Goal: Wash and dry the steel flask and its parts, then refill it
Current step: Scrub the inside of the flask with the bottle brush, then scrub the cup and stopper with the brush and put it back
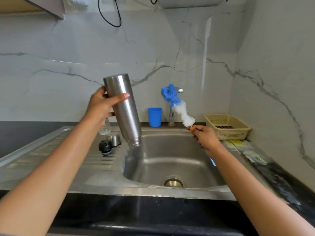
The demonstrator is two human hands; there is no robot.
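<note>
over the left edge of the sink (170, 159), the steel flask (123, 109) is held upside down and tilted, base up toward the wall, open mouth just above the basin rim. what looks like a thin run of water is seen leaving the mouth, so it's prob. being emptied. the left hand (102, 106) is wrapped round the upper half of the body, thumb across the front, fingers behind. the right hand (206, 135) is closed round the orange handle of a bottle brush (179, 108), blue & white bristles pointed up toward the tap (171, 116), well apart from the flask. handling, as judged: the flask is stiff, smooth-walled & wet, so slippery; dents rather than breakage are the risk if it's dropped on steel. a full wrap on the body, as now, is reckoned the safest hold, w/ the narrower neck left free for the brush. the brush is taken to be light, its bristles soft. on the drainboard (68, 159) a black stopper (105, 148) and a steel cap (114, 140) are set side by side, both small & easily knocked. containers: the flask's inside can't be seen; a clear plastic bottle (105, 127) stands behind the left wrist, fill level not readable; a blue cup (154, 117) is by the tap, contents hidden; a beige basket (228, 133) on the right holds sth dark & flat, not identifiable; no standing water can be made out in the basin.
</note>
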